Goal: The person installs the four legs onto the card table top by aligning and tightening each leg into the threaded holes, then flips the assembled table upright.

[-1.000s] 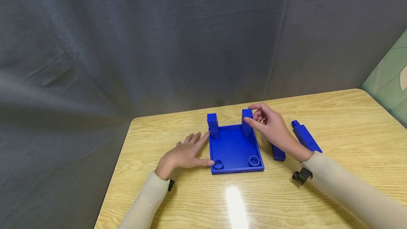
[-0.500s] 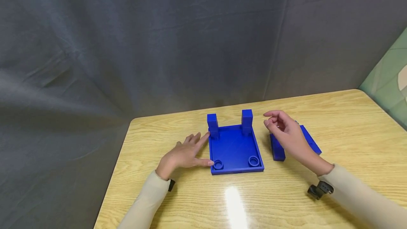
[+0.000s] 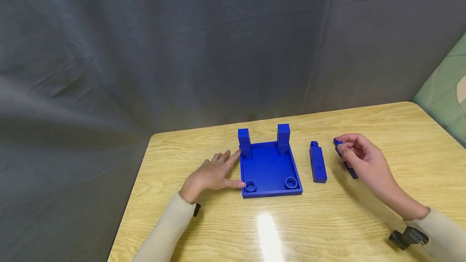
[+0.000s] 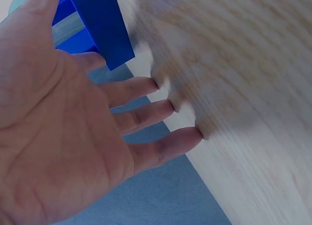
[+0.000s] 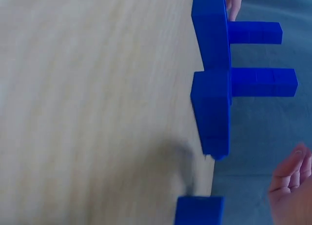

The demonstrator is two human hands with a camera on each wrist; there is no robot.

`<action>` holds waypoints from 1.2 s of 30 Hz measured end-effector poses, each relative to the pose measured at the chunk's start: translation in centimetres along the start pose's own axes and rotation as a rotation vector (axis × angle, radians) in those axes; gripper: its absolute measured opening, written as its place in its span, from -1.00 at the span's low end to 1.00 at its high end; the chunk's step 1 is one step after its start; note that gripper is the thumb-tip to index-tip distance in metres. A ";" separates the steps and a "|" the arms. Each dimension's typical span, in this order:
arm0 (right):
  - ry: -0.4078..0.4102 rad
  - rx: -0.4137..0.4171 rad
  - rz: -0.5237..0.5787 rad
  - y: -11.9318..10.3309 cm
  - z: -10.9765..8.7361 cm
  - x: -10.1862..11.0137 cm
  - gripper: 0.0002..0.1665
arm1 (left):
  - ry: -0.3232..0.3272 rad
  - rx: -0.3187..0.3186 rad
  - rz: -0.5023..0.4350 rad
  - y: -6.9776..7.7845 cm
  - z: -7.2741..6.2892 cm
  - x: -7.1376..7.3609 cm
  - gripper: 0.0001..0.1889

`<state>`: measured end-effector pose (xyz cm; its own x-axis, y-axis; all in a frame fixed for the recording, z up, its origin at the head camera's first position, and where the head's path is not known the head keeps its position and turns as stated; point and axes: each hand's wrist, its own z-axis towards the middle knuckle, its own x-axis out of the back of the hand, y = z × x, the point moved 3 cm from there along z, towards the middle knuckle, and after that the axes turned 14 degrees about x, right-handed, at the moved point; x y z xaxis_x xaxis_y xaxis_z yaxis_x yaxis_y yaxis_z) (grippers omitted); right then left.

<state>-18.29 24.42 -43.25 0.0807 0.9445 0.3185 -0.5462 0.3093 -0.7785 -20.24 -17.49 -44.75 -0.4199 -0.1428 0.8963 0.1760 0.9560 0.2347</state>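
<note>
A square blue base (image 3: 267, 169) with a raised rim lies on the table, two ring sockets in its near corners. Two blue posts stand at its far corners, the left post (image 3: 244, 140) and the right post (image 3: 283, 136). My left hand (image 3: 211, 175) is spread at the base's left side, thumb and index fingertips at the rim. To the right lies a loose blue post (image 3: 318, 165) with a threaded end. My right hand (image 3: 364, 161), fingers bent, is over another lying post (image 3: 351, 171), partly hiding it; the right wrist view shows a gap between hand and post.
The wooden table (image 3: 302, 229) has its far edge against a dark grey curtain (image 3: 233, 51). A green patterned surface (image 3: 447, 88) is beyond the table's right edge. A bright reflection lies in front of the base.
My right hand has let go of the base's far right post and moved right, past the nearer loose post, to the outer one. My left hand has stayed at the base.
</note>
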 end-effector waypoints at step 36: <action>-0.270 -0.336 -0.340 4.5 -4.4 4.9 -0.18 | -0.016 -0.004 -0.015 0.0 -0.1 0.1 0.11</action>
<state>-16.62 30.97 -47.54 -0.0350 0.7368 0.6752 -0.2268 0.6521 -0.7234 -20.16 -17.48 -44.64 -0.4363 -0.1530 0.8867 0.1727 0.9529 0.2494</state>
